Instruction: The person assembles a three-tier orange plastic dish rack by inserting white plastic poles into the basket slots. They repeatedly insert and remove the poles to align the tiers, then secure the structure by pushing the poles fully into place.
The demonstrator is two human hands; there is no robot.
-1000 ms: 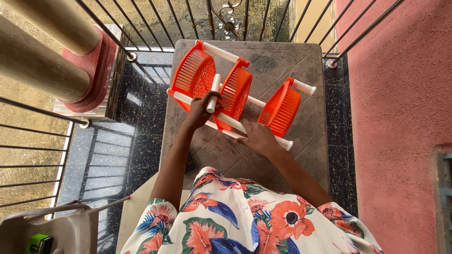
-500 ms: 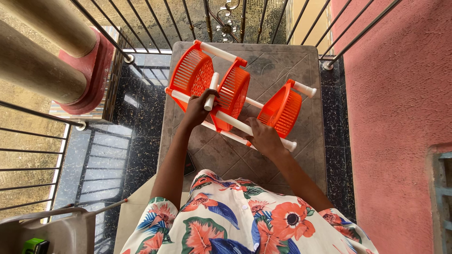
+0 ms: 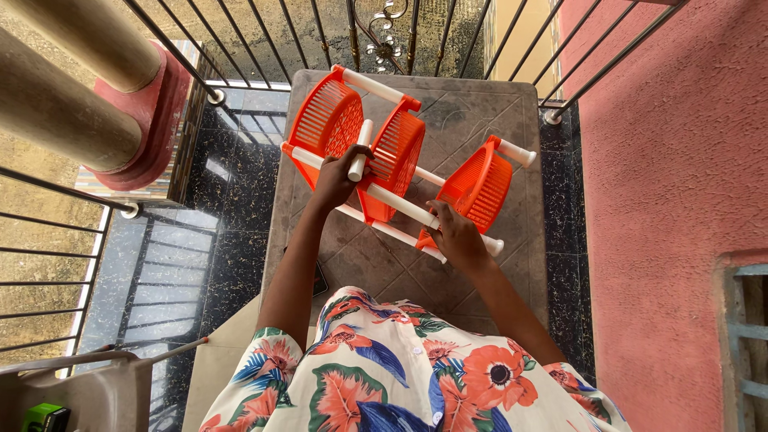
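Lying on its side across a grey-brown plastic table (image 3: 488, 120): an orange-and-white shelf rack (image 3: 400, 164), three orange slotted trays joined by white tubes. Looks about centred on the tabletop, running from far left down toward the near right.

Left hand (image 3: 336, 178) wrapped around a short white tube (image 3: 360, 150) between the first orange tray (image 3: 326, 120) and the middle tray (image 3: 398, 160), fingers curled snug round it. Right hand (image 3: 456, 234) closed on the long white tube (image 3: 400, 208) at the near edge, right by the third tray (image 3: 478, 188), thumb and fingers pinched on the pipe.

Black iron railing (image 3: 264, 32) just beyond the table, thick beige pillars (image 3: 64, 96) off to the left, pink wall (image 3: 680, 176) on the right. Dark speckled floor tiles (image 3: 192, 240) underneath. Floral shirt (image 3: 400, 376) at the bottom of the view. Some dark flat thing (image 3: 319, 282) peeking out beside the left forearm, can't tell what.
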